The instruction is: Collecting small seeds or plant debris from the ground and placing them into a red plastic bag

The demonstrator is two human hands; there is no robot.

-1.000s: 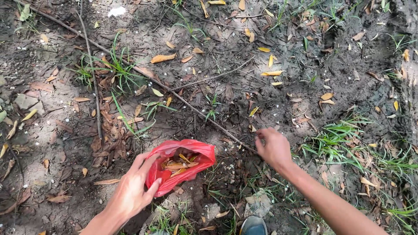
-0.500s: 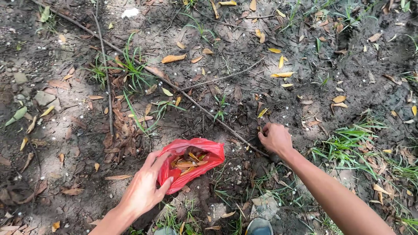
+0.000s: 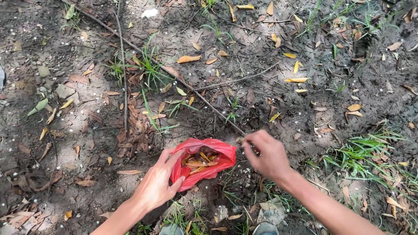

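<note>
A red plastic bag (image 3: 220, 151) lies open on the dirt ground, with several dry yellow-brown leaves (image 3: 198, 160) inside it. My left hand (image 3: 156, 185) grips the bag's near left edge and holds its mouth open. My right hand (image 3: 267, 154) hovers just right of the bag's rim, fingers pinched together on a small dry leaf bit. A long thin stick (image 3: 174, 74) runs diagonally across the soil down toward my right hand.
Scattered yellow and brown fallen leaves (image 3: 296, 79) dot the dark soil. Grass tufts (image 3: 148, 69) grow at upper left, more grass (image 3: 370, 152) at right. A heap of brown leaf litter (image 3: 135, 130) lies left of the bag. A shoe tip (image 3: 265, 228) shows at the bottom edge.
My right hand has moved left from the ground at the right to the bag's rim, fingers pinched. My left hand stays on the bag.
</note>
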